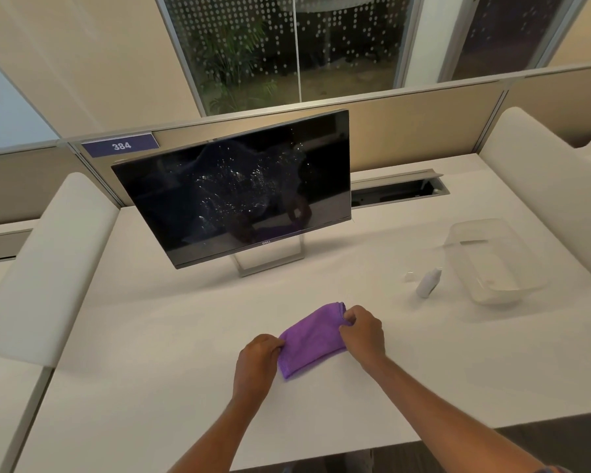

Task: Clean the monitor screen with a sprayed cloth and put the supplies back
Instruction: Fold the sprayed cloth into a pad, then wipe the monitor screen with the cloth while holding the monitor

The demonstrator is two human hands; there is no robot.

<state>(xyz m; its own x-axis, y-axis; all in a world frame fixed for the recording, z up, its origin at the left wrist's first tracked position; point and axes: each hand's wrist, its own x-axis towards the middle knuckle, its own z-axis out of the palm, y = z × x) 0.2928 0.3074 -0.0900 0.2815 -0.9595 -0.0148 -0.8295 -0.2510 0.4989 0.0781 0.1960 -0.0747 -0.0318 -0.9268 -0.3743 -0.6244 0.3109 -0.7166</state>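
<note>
A folded purple cloth (309, 339) lies on the white desk (185, 336) in front of me. My left hand (256, 361) grips its near left end and my right hand (364, 332) pinches its far right corner. Behind it stands a dark monitor (232, 189) on a silver stand, its screen speckled with droplets in the middle. A small white spray bottle (428, 283) lies on its side to the right, its clear cap (410, 276) just beside it.
A clear plastic bin (492, 261) sits at the right next to the bottle. An open cable tray slot (400, 191) runs behind the monitor's right side. White padded dividers flank the desk, and a partition with a "384" sign stands at the back.
</note>
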